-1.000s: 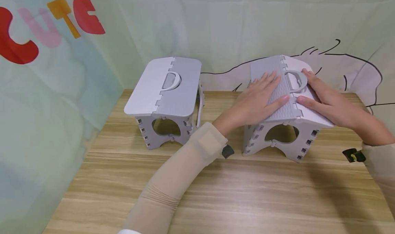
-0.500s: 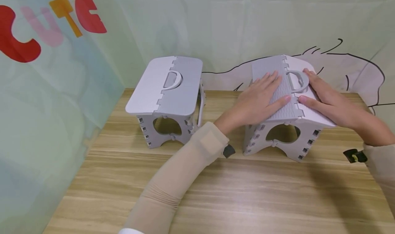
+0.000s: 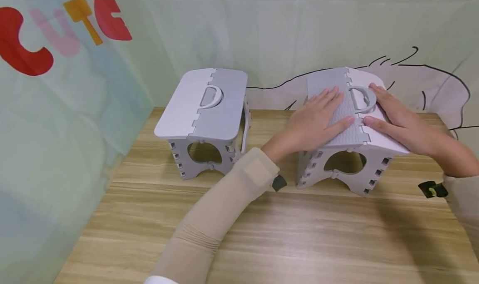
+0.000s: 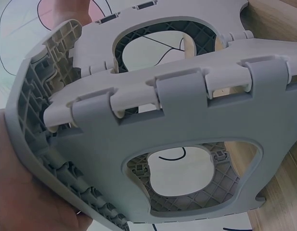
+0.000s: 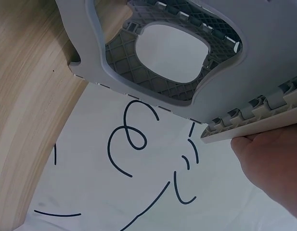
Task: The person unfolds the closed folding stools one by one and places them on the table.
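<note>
A grey and white folding step stool (image 3: 324,79) stands on the right of the table, its two-part top slightly peaked along the hinged seam. My left hand (image 3: 314,119) rests with straight fingers on the textured grey half. On the white half lies my right hand (image 3: 408,128), fingers spread beside the loop handle (image 3: 371,101). Both thumbs point at the seam. The left wrist view shows a grey side leg panel (image 4: 177,115) with a round opening, below the top's ribbed underside. From the right wrist, the opposite leg panel (image 5: 268,53) shows unfolded.
A second folding stool (image 3: 220,117) stands unfolded to the left, its top flat. Both stools are near the back edge of the wooden table (image 3: 299,238). Printed cloth (image 3: 269,34) hangs close behind and along the left side.
The view has drifted slightly, so everything sits a little further right. Both hands stay on the same stool's top, and its peaked shape looks the same.
</note>
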Demonstrator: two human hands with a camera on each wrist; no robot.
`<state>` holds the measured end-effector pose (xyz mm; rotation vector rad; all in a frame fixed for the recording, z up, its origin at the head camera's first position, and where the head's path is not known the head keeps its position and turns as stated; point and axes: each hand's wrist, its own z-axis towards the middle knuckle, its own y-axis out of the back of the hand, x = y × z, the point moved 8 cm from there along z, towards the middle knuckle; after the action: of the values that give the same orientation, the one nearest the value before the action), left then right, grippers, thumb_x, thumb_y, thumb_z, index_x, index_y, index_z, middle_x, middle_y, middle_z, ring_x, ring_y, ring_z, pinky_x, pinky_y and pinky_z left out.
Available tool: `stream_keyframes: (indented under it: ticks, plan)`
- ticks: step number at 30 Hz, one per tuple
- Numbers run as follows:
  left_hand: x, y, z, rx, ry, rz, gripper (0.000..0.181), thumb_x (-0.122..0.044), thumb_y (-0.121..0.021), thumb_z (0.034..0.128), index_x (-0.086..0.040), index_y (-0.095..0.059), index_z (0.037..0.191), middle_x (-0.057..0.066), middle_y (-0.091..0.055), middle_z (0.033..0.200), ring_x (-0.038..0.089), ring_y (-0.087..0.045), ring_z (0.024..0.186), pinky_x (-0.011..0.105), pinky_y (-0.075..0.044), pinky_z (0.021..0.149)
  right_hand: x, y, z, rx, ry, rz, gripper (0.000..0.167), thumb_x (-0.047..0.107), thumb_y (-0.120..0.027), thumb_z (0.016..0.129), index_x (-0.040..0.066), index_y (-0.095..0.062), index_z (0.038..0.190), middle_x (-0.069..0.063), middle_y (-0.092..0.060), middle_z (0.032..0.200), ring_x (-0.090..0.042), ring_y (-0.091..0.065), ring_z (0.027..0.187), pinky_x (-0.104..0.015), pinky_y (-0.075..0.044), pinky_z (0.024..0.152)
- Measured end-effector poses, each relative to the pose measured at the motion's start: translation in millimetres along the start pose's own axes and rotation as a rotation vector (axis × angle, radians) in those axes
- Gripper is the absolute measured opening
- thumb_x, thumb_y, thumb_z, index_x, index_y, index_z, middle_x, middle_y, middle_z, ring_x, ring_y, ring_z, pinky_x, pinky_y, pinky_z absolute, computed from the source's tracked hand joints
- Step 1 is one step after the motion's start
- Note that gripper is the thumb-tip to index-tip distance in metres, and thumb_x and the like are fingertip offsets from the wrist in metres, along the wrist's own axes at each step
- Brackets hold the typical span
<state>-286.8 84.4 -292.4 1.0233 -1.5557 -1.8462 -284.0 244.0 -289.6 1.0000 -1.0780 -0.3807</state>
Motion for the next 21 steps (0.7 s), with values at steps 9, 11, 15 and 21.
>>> stream_keyframes:
  ticks: [9,11,15,21]
  plan:
    - [-1.3,0.1,1.3,0.006,-0.007,0.029,0.073,-0.061,-0.013,0.1033,-0.017,-0.003,0.161,-0.002,0.008,0.165,0.011,0.010,0.149,0.021,0.008,0.116,-1.2,0.3,0.1,0.003,-0.032,-0.007,0.076,0.028,-0.047,0.103,0.015,0.000,0.161,-0.008,0.008,0.166,-0.035,0.009,0.150,-0.070,0.005,0.113]
    - [-1.2,-0.2,1.5,0.009,-0.007,0.037,0.073,-0.061,-0.013,0.1033,-0.017,-0.003,0.161,-0.001,0.008,0.165,0.011,0.010,0.149,0.021,0.008,0.116,-1.4,0.1,0.3,0.004,-0.035,-0.009,0.076,0.028,-0.047,0.103,0.015,0.000,0.161,-0.009,0.007,0.166,-0.036,0.009,0.150,-0.071,0.005,0.112]
    - [-1.4,-0.9,1.7,0.017,-0.008,0.050,0.074,-0.061,-0.012,0.1031,-0.016,-0.002,0.161,-0.001,0.009,0.165,0.011,0.010,0.149,0.021,0.009,0.115,-2.2,-0.5,0.8,0.006,-0.040,-0.029,0.076,0.030,-0.047,0.103,0.015,0.000,0.161,-0.009,0.007,0.166,-0.036,0.009,0.150,-0.072,0.004,0.111]
    - [-1.3,-0.9,1.0,0.023,-0.006,0.059,0.074,-0.061,-0.011,0.1028,-0.016,-0.002,0.161,-0.001,0.009,0.165,0.012,0.010,0.149,0.022,0.009,0.116,-2.9,-1.0,1.1,0.005,-0.034,-0.036,0.076,0.030,-0.048,0.103,0.015,-0.001,0.162,-0.009,0.006,0.166,-0.036,0.008,0.150,-0.073,0.004,0.111]
